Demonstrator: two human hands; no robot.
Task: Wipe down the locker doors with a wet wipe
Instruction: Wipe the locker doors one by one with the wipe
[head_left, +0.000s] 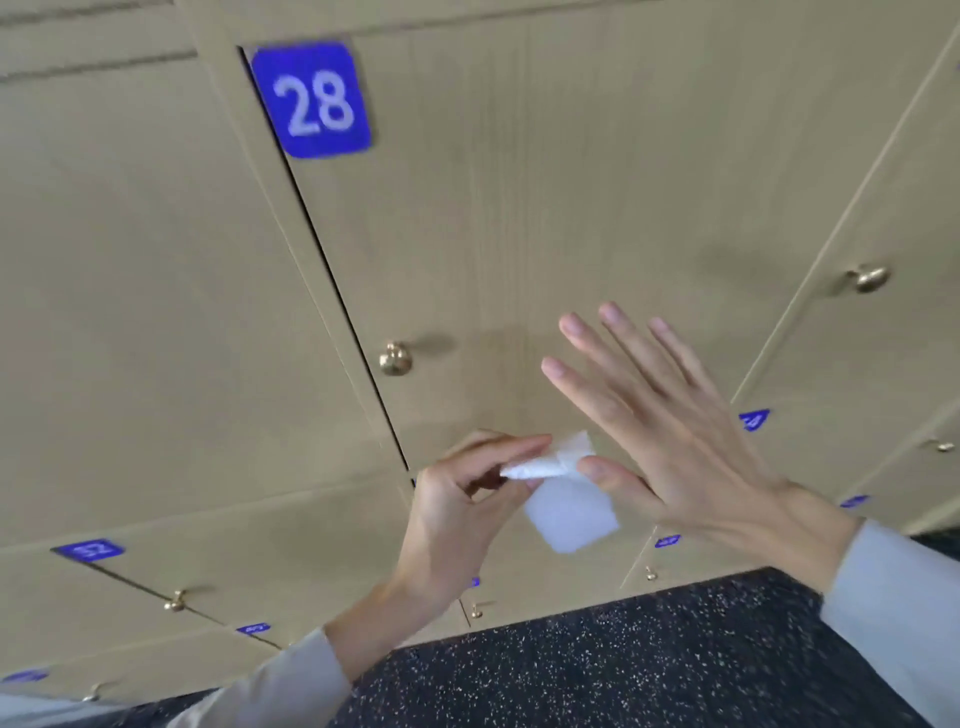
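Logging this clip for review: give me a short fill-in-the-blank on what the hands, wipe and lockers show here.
1. The wipe is pinched by the ____ hand.
2. The right hand has its fingers ____.
3. The blue plate on the door reads ____.
4. The knob on that door is coloured ____.

Missing words: left; spread straight; 28; brass

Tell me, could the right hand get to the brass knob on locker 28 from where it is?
Probably yes. The right hand is open with straight fingers, and nothing lies between it and the knob. The left hand pinches the wet wipe lower down.
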